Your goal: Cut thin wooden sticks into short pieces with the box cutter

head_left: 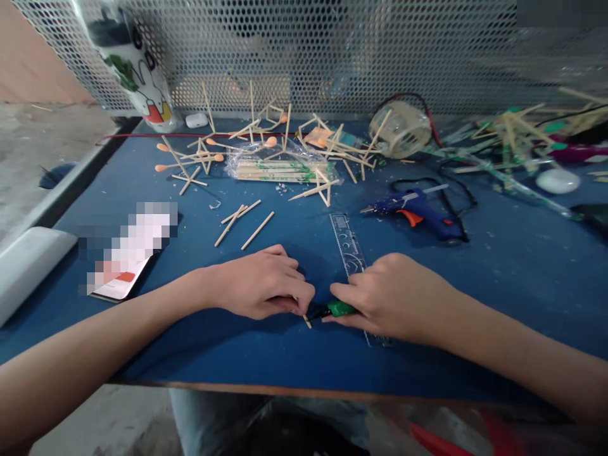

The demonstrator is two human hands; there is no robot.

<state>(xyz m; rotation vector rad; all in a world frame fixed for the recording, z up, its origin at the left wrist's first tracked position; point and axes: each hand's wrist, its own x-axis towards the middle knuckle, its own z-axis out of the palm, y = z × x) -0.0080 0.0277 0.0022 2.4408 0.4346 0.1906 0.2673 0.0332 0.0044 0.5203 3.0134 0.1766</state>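
My left hand [264, 282] rests on the blue table [498, 278] with its fingers pinched on a short wooden stick [306, 322], whose tip pokes out under the fingertips. My right hand [389, 297] is closed round a small green-handled tool [338, 309]; its dark tip touches the stick. The right hand lies over the lower part of a clear plastic ruler [349, 247].
Three loose sticks [243, 223] lie beyond my left hand. A blue glue gun [420, 212] with cord, a bag of sticks [280, 166], glued stick shapes [327, 149], a clear cup [401, 130] and a phone [128, 259] are on the table. A perforated metal screen stands behind.
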